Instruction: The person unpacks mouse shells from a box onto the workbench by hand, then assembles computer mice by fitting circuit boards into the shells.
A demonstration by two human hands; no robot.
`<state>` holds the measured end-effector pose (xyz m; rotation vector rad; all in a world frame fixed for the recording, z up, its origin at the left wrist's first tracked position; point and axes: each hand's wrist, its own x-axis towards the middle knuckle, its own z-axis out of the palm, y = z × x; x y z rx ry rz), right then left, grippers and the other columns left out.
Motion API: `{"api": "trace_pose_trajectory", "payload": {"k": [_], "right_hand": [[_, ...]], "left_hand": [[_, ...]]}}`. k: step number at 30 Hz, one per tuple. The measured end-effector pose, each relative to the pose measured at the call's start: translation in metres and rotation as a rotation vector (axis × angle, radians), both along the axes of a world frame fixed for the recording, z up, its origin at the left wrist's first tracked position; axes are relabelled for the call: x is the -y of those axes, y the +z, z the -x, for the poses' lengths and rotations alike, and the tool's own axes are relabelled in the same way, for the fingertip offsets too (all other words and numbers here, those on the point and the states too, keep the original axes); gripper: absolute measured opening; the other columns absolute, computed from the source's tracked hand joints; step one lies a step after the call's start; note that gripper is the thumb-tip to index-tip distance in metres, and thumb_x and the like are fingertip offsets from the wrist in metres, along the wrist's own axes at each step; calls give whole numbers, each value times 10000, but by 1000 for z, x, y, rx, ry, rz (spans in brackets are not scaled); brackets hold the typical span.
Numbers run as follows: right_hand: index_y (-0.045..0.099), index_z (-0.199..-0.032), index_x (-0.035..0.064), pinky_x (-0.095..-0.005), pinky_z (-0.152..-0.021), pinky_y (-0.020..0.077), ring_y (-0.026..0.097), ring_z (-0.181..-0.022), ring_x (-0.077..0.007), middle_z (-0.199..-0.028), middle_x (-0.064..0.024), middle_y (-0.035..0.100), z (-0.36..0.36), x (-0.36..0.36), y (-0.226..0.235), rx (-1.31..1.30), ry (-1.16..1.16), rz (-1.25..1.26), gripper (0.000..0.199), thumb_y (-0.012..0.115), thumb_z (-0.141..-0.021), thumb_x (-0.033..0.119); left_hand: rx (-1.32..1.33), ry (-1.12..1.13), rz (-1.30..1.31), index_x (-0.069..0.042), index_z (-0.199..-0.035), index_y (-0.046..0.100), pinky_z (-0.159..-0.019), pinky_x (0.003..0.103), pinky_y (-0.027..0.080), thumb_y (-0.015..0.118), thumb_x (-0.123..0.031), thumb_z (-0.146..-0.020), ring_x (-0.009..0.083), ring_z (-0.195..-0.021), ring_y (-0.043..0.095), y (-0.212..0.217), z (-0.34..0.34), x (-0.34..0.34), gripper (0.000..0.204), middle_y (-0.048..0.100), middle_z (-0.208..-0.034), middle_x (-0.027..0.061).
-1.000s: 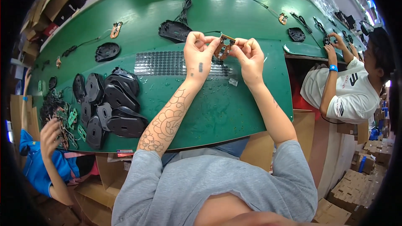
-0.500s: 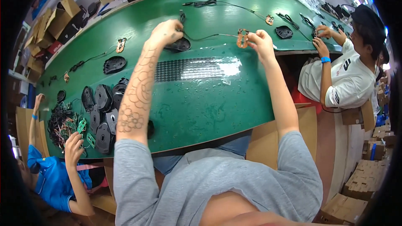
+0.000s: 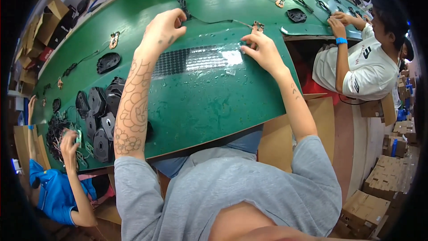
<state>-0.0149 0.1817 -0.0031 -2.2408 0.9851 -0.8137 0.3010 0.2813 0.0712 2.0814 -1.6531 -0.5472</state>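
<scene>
While both arms reached over the green table [image 3: 214, 102], left hand [image 3: 162, 30] was curled loosely at a black cable [image 3: 209, 19], grip narrow, contact unclear; right hand [image 3: 263, 51] pinched, fingertips at a small brown circuit board [image 3: 257, 26] just beyond them; cable ran left-to-right between the hands, joining the board; clear sheet of small dark pads [image 3: 196, 59] lay just nearer the body, under the right hand.

Both arms are reaching forward, well apart. The left hand [image 3: 162, 29] is curling into a loose fist, knuckles up, on a tattooed forearm. The right hand [image 3: 263, 51] is lying palm down, its fingers [image 3: 248, 44] bending and pinching together
</scene>
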Motion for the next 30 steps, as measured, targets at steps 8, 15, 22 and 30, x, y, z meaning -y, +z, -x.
{"api": "trace_pose_trajectory", "payload": {"k": [8,15,22,30], "right_hand": [[735,-983,7,-247,-644,437,517,-682,-120,-921,-16,633,11,4,-3,-101,133,12,112,703,-877,21],[734,-978,-8,-244,-660,443,532,-721,-118,-972,-24,635,20,-10,7,-68,238,55,108,684,-882,-15],[737,-980,-16,-233,-677,453,554,-748,-125,-982,-34,650,27,-12,3,-89,281,87,112,696,-877,-16],[749,-985,-1,-220,-686,456,564,-759,-130,-980,-37,663,32,-13,7,-52,266,-63,122,712,-869,-10]], "left_hand": [[370,225,90,4,-1054,687,-814,418,545,730,-302,-802,314,-887,682,-54,-33,1,399,711,-959,150],[183,312,-155,11,-1004,701,-789,413,555,711,-338,-765,299,-863,682,3,-3,-10,423,698,-990,175],[239,13,138,16,-1157,660,-837,397,555,705,-307,-769,278,-920,678,-56,64,-60,507,689,-1093,179],[126,109,638,-7,-1326,584,-1007,402,476,787,-219,-770,298,-1137,579,-115,72,-78,629,612,-1213,143]]}}
